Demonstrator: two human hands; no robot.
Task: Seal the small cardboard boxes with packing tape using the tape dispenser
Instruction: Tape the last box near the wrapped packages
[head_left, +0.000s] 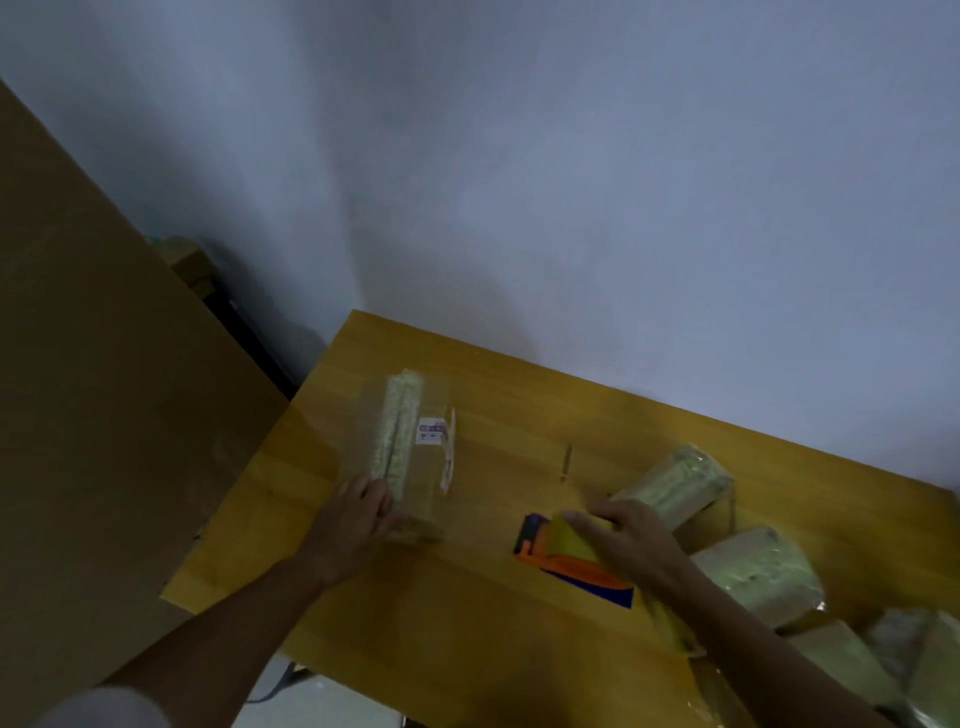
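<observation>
Head view: at lower centre of the frame, my left hand (363, 512) rests with fingers extended on the near end of a small cardboard box (402, 447) lying on the counter (467, 623). Right of centre, my right hand (623, 535) grasps the tape dispenser (566, 558). Taped boxes (675, 486) lie at lower right.

table centre (498, 467): open between box (400, 452) and tape dispenser (571, 561)
right edge: blocked, taped boxes (753, 571)
</observation>
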